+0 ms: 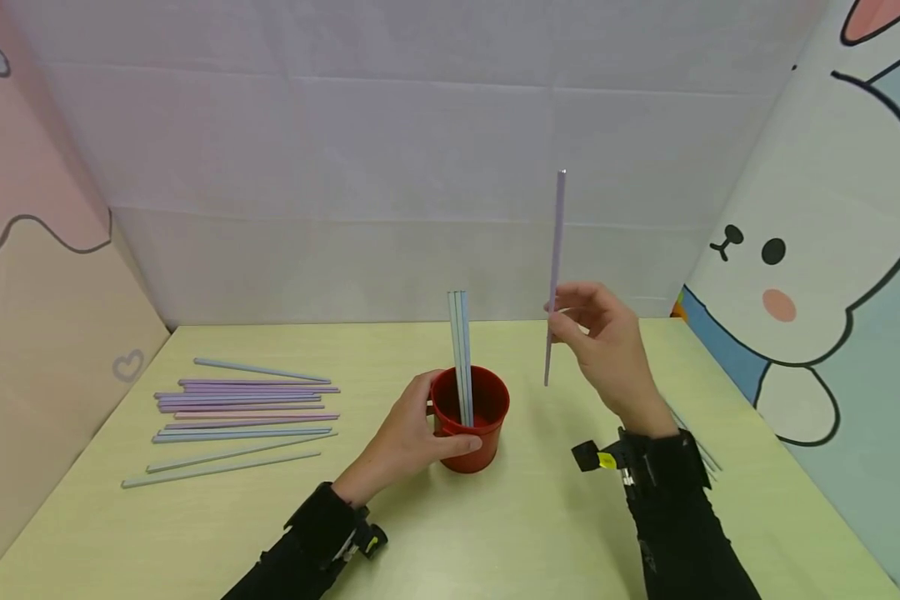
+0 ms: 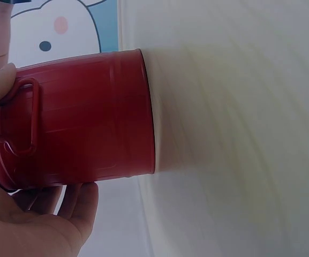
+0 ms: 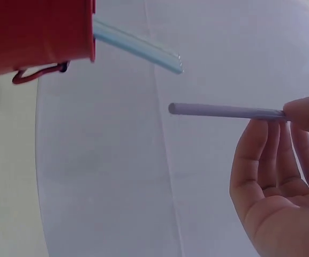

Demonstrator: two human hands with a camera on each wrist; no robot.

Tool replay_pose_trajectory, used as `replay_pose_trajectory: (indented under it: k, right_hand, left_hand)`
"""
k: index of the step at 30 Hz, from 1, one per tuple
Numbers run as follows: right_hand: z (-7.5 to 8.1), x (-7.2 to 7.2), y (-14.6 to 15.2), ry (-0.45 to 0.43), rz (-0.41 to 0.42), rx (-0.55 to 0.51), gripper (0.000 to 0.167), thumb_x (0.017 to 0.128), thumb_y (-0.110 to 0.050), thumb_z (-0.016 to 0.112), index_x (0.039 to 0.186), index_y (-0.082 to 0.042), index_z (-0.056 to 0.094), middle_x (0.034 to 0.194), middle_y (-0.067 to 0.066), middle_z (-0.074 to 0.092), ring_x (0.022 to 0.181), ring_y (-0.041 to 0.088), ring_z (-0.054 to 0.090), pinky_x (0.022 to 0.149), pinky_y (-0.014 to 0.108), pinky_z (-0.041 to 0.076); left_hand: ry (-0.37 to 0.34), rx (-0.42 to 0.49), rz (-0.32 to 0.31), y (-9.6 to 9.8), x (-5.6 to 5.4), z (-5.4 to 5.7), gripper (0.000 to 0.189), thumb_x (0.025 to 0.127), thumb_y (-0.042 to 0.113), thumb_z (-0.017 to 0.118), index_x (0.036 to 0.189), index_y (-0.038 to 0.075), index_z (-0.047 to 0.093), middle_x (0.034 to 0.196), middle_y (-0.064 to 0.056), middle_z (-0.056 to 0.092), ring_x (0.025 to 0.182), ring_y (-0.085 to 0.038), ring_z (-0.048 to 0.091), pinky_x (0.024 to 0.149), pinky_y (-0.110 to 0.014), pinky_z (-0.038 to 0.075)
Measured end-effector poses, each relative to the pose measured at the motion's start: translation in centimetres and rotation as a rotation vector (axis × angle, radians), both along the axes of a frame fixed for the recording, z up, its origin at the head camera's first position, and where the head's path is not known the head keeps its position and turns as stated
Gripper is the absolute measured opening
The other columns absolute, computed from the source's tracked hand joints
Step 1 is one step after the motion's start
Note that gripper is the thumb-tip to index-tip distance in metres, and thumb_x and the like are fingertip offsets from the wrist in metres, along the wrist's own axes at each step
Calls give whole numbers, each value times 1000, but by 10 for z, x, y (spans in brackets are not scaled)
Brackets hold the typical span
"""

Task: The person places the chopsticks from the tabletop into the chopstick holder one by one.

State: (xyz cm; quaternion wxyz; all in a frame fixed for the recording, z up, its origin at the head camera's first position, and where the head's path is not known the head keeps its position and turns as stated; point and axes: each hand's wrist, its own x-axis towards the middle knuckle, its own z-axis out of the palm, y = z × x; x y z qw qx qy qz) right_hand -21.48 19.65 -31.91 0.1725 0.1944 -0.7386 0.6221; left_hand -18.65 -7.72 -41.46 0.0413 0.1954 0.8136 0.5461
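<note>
A small red metal bucket (image 1: 487, 446) with side handles stands upright on the table. My left hand (image 1: 405, 433) grips it from the left, thumb across its front; the left wrist view shows the bucket wall (image 2: 84, 118) close up. Several light green and blue straws (image 1: 461, 350) lean together inside, their tops above the rim. To the right of the bucket, my right hand (image 1: 607, 354) pinches a purple straw (image 1: 557, 242) between thumb and fingers. That straw is nearly upright, off the table. In the right wrist view, its lower end (image 3: 183, 109) is apart from the bucket.
At the left lie several loose straws: purple ones (image 1: 247, 398), blue ones (image 1: 240, 435), pink ones and pale green ones (image 1: 225, 470). More pale straws (image 1: 708, 457) lie at the right, partly hidden by my right wrist. A white sheet (image 1: 390, 167) closes the back; printed panels flank the table.
</note>
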Motion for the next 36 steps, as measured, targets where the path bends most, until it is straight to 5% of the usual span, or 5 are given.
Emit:
replay_pose_trajectory:
  k: [5,11,16,36]
  right_hand:
    - [6,10,-18,10,43,-65,34,100,8,65,133,4,58,108,7,70,89,20,67,79,27,64]
    - [2,14,-36,13,68,-20,39,99,9,66,136,1,56,112,16,67,94,22,67,81,30,65]
    - [-7,11,-45,5,118,17,38,98,9,66,134,1,53,114,25,65,95,23,67,82,31,65]
    - [-33,-4,-50,-51,175,174,33,96,8,66,125,-3,57,109,18,67,95,28,68,82,29,64]
  left_hand:
    - [10,-14,4,1,0,0,91,82,29,95,155,15,43,147,2,53,136,-21,50,106,-46,55]
    - [14,-16,5,0,-1,0,91,82,29,95,155,15,43,147,1,53,136,-20,51,108,-47,55]
    - [5,-9,4,0,0,1,92,82,29,95,155,13,43,147,1,53,135,-20,51,109,-47,54]
    - [5,-6,-4,0,0,1,93,82,30,95,156,12,41,148,0,52,135,-20,52,109,-45,53]
